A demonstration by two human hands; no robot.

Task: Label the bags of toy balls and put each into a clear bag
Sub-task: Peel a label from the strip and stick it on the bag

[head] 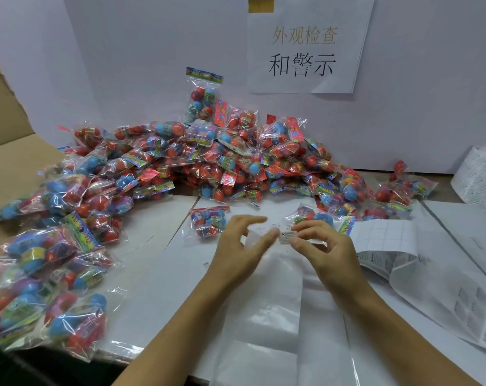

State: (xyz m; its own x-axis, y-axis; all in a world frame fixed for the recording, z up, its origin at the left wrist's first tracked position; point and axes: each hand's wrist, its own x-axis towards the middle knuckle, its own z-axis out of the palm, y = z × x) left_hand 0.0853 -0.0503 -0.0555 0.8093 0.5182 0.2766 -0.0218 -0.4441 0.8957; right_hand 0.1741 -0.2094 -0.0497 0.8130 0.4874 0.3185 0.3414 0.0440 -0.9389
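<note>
Closest in, a flat stack of clear plastic bags (275,316) is lying on the white table (152,274) under both forearms. Just past that, the right hand (324,246) is pinching a small white printed label (288,237) between thumb and fingertips. The left hand (242,243) is hanging beside it with fingers spread loose, gripping nothing. Strips of white label backing paper (403,246) are trailing off right. A single bag of red and blue toy balls (207,222) is sitting just beyond the left hand, and the big pile of ball bags (222,162) is heaping up against the white wall.
</note>
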